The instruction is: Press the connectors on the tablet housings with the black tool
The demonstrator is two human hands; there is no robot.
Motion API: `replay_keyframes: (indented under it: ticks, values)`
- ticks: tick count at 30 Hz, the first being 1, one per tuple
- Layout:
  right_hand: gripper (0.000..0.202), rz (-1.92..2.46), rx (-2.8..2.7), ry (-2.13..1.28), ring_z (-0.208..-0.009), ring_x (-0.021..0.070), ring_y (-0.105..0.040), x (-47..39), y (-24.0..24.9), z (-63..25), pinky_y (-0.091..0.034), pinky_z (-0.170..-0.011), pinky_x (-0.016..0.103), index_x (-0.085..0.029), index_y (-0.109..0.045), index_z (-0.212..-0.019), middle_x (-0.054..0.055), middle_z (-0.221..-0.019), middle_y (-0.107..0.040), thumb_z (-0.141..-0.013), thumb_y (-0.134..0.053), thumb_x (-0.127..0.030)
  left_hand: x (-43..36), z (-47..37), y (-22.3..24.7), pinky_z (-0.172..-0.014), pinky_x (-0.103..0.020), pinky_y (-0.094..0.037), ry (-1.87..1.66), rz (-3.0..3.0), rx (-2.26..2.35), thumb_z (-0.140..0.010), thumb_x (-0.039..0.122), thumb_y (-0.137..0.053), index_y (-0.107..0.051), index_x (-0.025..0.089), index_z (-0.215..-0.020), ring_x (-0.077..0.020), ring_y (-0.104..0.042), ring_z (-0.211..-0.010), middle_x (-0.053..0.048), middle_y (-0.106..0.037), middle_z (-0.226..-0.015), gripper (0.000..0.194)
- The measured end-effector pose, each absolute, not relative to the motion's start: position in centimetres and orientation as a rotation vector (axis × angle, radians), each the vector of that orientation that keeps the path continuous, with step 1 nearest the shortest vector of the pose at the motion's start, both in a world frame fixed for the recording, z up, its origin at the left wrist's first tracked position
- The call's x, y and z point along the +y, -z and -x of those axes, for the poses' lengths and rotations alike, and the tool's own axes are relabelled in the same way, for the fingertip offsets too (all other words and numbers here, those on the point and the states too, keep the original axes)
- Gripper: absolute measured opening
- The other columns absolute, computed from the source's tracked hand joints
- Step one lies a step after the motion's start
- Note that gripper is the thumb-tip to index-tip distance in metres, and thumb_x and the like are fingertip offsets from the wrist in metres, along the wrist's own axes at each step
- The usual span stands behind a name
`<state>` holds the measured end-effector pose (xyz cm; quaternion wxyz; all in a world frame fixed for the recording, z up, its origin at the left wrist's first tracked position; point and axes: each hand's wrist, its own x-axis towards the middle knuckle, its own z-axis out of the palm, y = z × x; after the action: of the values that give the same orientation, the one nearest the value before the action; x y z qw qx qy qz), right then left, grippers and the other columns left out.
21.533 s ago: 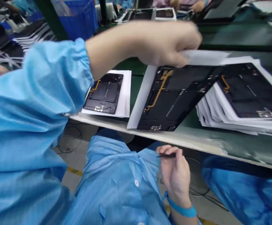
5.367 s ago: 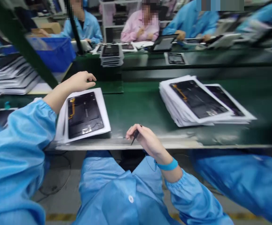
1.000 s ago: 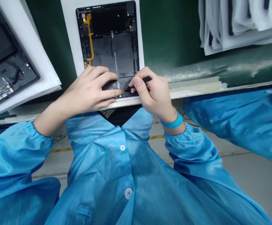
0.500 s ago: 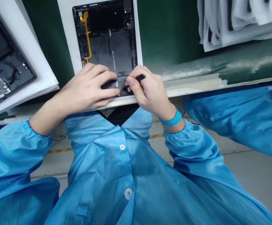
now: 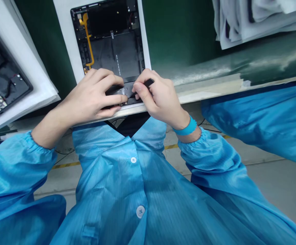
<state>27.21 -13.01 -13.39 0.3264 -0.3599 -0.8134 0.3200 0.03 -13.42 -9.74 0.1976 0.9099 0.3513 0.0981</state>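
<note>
1) Tablet shell (image 5: 127,51) lies at near edge of tabletop (image 5: 178,34), long axis running away from that edge
2) Right hand (image 5: 160,97) pinches black tool (image 5: 148,82) aimed left and nearward
3) Left hand (image 5: 94,95), half-open, rests on shell's near end

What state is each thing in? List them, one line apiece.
Device: flat on white sheet, insides exposed
Black tool: slanting down toward device
Right hand: closed around black tool
Left hand: fingers spread, touching device
Wristband: worn, right wrist
Second device: insides exposed, partly out of view
Stack: uneven

Blue coat (image 5: 112,190), white buttons (image 5: 140,211)
</note>
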Motion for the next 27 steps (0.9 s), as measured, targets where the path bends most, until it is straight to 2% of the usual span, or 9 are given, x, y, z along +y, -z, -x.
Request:
replay_keyframes:
  ticks: [9,13,17,23,27]
  values:
    - [0.053,0.923,-2.148,-0.836,-0.101,0.0239,-0.073,-13.0,13.3,-27.1,-0.063,-0.105,0.05,-0.028,-0.064,-0.107,0.003,-0.103,-0.068,-0.122,-0.026,-0.063,-13.5,-0.4,9.4,-0.118,-0.071,-0.051,-0.205,-2.589,0.999,-0.114,0.044,-0.056,-0.082,0.041,-0.128,-0.0418,-0.06,-0.148,-0.005,-0.068,-0.155,0.03]
    - [0.055,0.929,-2.203,-0.805,-0.102,0.0252,-0.071,-12.8,13.2,-26.9,-0.06,-0.107,0.052,-0.029,-0.064,-0.109,0.003,-0.101,-0.067,-0.122,-0.024,-0.064,-13.5,-0.6,9.3,-0.115,-0.067,-0.052,-0.186,-2.625,0.969,-0.115,0.044,-0.053,-0.082,0.033,-0.126,-0.0411,-0.06,-0.146,-0.008,-0.068,-0.154,0.032]
    - [0.047,0.97,-2.229,-0.746,-0.1,0.0277,-0.069,-12.3,12.9,-26.9,-0.053,-0.112,0.057,-0.03,-0.062,-0.105,0.004,-0.098,-0.069,-0.121,-0.031,-0.061,-13.5,-0.6,9.4,-0.117,-0.068,-0.05,-0.242,-2.548,0.975,-0.115,0.043,-0.057,-0.081,0.028,-0.127,-0.041,-0.059,-0.144,-0.011,-0.069,-0.152,0.031]
    - [0.045,1.075,-2.195,-0.62,-0.09,0.0273,-0.064,-12.0,12.1,-27.4,-0.048,-0.107,0.055,-0.029,-0.054,-0.094,0.005,-0.087,-0.071,-0.122,-0.029,-0.054,-13.7,-0.4,10.0,-0.107,-0.067,-0.053,-0.281,-2.688,0.923,-0.117,0.041,-0.054,-0.08,0.034,-0.13,-0.0414,-0.062,-0.14,-0.011,-0.07,-0.153,0.03]
    - [0.04,1.121,-2.161,-0.651,-0.09,0.0285,-0.064,-12.2,11.7,-27.4,-0.047,-0.108,0.055,-0.029,-0.056,-0.094,0.005,-0.079,-0.069,-0.121,-0.034,-0.048,-13.7,-0.1,10.9,-0.102,-0.068,-0.056,-0.354,-2.755,0.91,-0.116,0.04,-0.057,-0.076,0.038,-0.141,-0.0429,-0.065,-0.139,-0.012,-0.07,-0.154,0.031]
